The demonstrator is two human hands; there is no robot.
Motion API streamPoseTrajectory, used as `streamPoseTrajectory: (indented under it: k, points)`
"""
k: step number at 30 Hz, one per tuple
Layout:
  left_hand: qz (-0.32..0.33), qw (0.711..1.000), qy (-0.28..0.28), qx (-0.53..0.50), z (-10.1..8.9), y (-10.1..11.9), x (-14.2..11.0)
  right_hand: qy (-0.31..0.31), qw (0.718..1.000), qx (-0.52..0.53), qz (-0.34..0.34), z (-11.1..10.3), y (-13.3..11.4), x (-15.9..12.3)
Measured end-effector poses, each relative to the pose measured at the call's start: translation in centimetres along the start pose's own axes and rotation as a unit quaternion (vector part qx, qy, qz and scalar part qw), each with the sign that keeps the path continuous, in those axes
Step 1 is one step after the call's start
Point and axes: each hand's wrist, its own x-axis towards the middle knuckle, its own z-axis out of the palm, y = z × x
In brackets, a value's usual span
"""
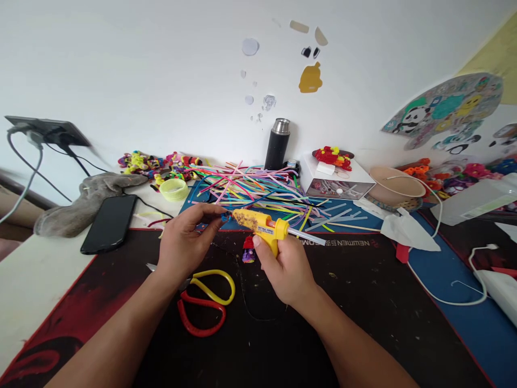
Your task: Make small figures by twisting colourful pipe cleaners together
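My right hand [286, 269] grips a yellow hot glue gun [262, 226] by its handle, with the nozzle pointing left and a clear glue stick sticking out of its back. Pinched fingers of my left hand [183, 242] hold a small blue piece [224, 217] right at the nozzle tip. A small red and purple figure [248, 250] stands on the black desk mat [363, 302] just under the gun. Scissors [205, 299] with yellow and red handles lie below my left hand.
A pile of coloured pipe cleaners [258, 188] lies behind the hands. A black phone [110, 222] sits left, a black flask [278, 143] and a white box [337, 180] stand at the back. White cables [440, 293] and a paper bowl [396, 186] are on the right.
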Motion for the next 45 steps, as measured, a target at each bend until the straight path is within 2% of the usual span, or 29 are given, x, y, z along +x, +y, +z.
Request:
streamPoseTrajectory:
  k: [15,33,45]
  points:
    - [-0.018,1.000,0.005,0.011,-0.05,-0.04,0.04,-0.001,1.000,-0.007,0.001,0.11,0.03,-0.10]
    - [0.001,1.000,0.023,0.004,-0.15,-0.04,0.12,-0.008,1.000,-0.018,0.003,-0.07,-0.19,-0.08]
    - [-0.018,1.000,0.000,0.003,-0.12,0.10,0.05,0.002,1.000,-0.020,-0.008,-0.16,-0.20,-0.11]
